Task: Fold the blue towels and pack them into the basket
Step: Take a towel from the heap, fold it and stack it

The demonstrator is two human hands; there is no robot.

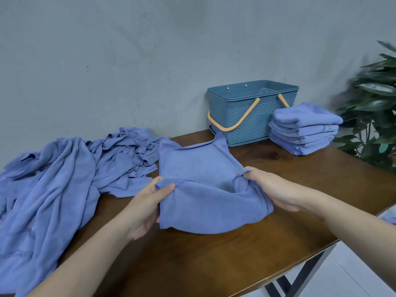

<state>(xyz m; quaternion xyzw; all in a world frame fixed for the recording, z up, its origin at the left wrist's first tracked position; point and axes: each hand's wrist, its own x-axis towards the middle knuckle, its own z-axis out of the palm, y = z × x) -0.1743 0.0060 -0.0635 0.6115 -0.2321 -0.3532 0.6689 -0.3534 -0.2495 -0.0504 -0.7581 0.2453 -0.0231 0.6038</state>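
**Two hands on one towel, basket waiting at the back**

Forearms come in from the bottom edge, both bare, both reaching to the middle of the wooden table (214, 260). Far left, a loose heap of unfolded towels (64, 174) spills over the table's left side; too tangled to count. Moving in, the left hand (147, 202) pinches the near-left corner of the towel being folded (199, 189), thumb on top, fingers curled underneath. That towel lies partly doubled over in the centre, its far edge lifted and sagging between two raised corners, its near half resting on the wood. Across it, the right hand (276, 189) grips the right corner, fingertips bunching the hem, the rest of the fingers tucked under the cloth.

Behind, against the grey wall (128, 61), stands one blue plastic basket (252, 116) with two orange handles folded down; its inside shows no towels from this angle. Just beside it to the right sits a neat stack of folded towels (304, 129), about five high. Far right, one leafy green plant (377, 103) is blurred at the frame's edge. A dark metal table leg (300, 279) shows below over pale floor.
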